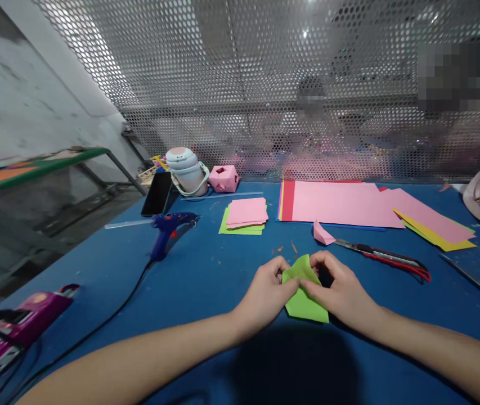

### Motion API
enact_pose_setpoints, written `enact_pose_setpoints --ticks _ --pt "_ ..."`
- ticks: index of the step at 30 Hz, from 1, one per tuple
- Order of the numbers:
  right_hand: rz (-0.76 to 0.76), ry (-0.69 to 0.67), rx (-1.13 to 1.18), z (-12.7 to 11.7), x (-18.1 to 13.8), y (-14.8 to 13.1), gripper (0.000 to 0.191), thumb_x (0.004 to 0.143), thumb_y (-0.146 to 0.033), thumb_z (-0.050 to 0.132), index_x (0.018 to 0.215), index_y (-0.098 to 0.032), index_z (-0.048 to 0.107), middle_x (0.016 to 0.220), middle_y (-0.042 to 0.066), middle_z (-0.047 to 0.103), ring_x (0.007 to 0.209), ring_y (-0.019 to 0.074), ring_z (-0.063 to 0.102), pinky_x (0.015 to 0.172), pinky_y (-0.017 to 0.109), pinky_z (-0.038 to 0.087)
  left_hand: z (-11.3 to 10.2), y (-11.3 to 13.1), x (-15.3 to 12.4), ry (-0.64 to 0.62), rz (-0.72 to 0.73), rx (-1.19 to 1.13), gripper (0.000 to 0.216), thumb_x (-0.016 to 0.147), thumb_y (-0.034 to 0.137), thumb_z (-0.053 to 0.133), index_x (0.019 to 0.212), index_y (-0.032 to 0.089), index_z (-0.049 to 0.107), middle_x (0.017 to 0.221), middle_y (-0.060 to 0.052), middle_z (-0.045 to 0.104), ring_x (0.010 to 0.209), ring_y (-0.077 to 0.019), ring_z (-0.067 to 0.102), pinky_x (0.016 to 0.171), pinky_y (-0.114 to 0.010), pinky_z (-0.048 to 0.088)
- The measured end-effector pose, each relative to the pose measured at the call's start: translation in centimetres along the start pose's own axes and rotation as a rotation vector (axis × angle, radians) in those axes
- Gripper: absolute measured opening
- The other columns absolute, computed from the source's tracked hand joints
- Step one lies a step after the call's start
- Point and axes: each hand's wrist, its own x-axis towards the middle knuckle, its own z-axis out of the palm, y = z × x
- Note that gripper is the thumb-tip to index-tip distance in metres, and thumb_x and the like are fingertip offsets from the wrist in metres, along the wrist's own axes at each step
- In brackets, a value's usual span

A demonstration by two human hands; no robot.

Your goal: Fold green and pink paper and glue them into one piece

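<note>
A small piece of green paper [307, 306] is held just above the blue table, its upper part bent upward. My left hand [267, 289] pinches its left side between thumb and fingers. From the right, my right hand [339, 287] grips it too, thumb pressed on the front and fingers behind. Both thumbs almost meet at the middle of the sheet. Just beyond my right hand lies a folded pink paper piece [323, 233], touching the tip of a box cutter [385, 257] with a red and black handle.
Square pink and green sheets [246, 214] are stacked ahead. Larger coloured sheets [336, 203] lie by the perforated metal screen [256, 84]. A blue glue gun [166, 230], its cord, and a purple power strip [24, 332] are left. A pink paper model [224, 179] stands beside a white bottle [188, 174]. Scissors [476, 281] lie right.
</note>
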Motion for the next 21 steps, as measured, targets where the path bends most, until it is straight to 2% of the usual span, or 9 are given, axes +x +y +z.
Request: enact_pose_setpoints --ticks 6,11,14,18,21 --pt "0.054 -0.024 0.01 0.05 0.09 0.08 0.013 0.07 -0.011 0.049 0.08 -0.019 0.049 0.069 -0.004 0.049 0.063 0.0113 0.047 0.059 0.022 0.04 0.01 -0.12 0.07 0.002 0.017 0.055 0.018 0.068 0.023 0.054 0.059 0.019 0.039 0.052 0.007 0.04 0.051 -0.0088 0.04 0.046 -0.018 0.03" --pt "0.145 -0.131 0.117 -0.07 0.07 -0.43 0.02 0.07 -0.012 0.051 0.088 -0.02 0.05 0.07 -0.004 0.053 0.061 0.0106 0.049 0.053 0.02 0.039 0.15 -0.48 -0.04 -0.004 0.075 0.049 0.014 0.068 0.019 0.053 0.059 0.018 0.042 0.057 0.005 0.045 0.055 -0.0098 0.043 0.049 -0.019 0.033" --pt "0.158 -0.103 0.065 -0.07 0.05 -0.67 0.017 0.069 -0.011 0.05 0.084 -0.02 0.05 0.065 -0.005 0.051 0.056 0.01 0.046 0.05 0.02 0.037 0.24 -0.51 -0.1 -0.002 0.094 0.055 0.014 0.067 0.019 0.053 0.058 0.018 0.043 0.059 0.004 0.046 0.057 -0.01 0.043 0.05 -0.019 0.033" --pt "0.079 -0.03 -0.025 -0.16 -0.13 -0.54 0.012 0.07 -0.011 0.049 0.079 -0.019 0.051 0.068 -0.004 0.052 0.062 0.0117 0.048 0.057 0.023 0.039 0.19 -0.21 -0.12 -0.003 0.078 0.042 0.018 0.069 0.024 0.054 0.058 0.018 0.042 0.058 0.004 0.044 0.055 -0.0098 0.042 0.05 -0.019 0.033" --pt "0.032 -0.001 0.006 -0.31 -0.23 -0.33 0.01 0.074 -0.014 0.05 0.081 -0.019 0.052 0.073 -0.002 0.055 0.067 0.0126 0.051 0.062 0.024 0.042 0.12 0.0 -0.1 -0.003 0.062 0.045 0.02 0.07 0.025 0.055 0.058 0.018 0.042 0.057 0.005 0.043 0.055 -0.0096 0.041 0.05 -0.019 0.033"
